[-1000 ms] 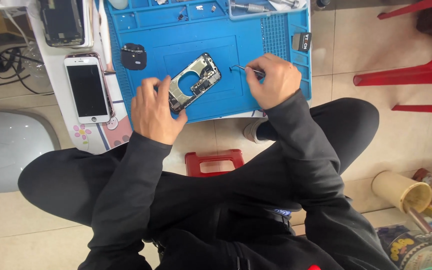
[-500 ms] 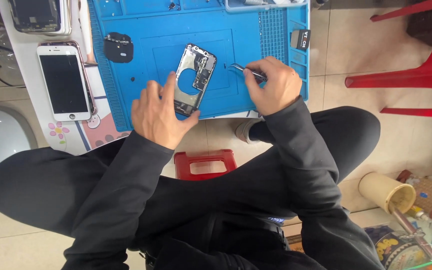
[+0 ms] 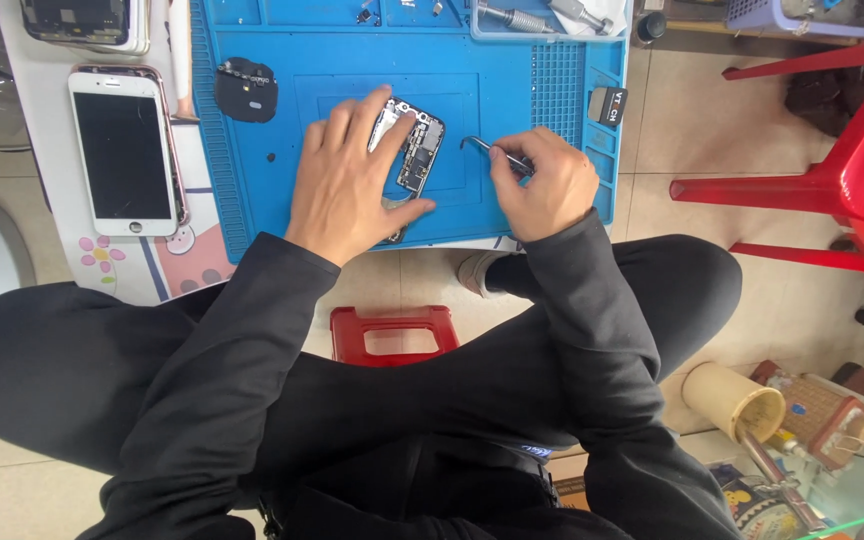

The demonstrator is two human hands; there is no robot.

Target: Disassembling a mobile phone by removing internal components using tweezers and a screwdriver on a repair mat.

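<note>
An opened phone body with bare circuit parts lies on a blue work mat. My left hand rests flat over its left side, fingers spread, holding it down. My right hand is to the right of the phone, closed around curved metal tweezers whose tip points left toward the phone, a little short of it.
A white phone lies face up left of the mat, with a dark phone above it. A round black part sits on the mat's left. A red stool is under me; a red chair stands right.
The view has shifted. My left hand has slid further over the phone body, which now lies more upright. My right hand still holds the tweezers beside it.
</note>
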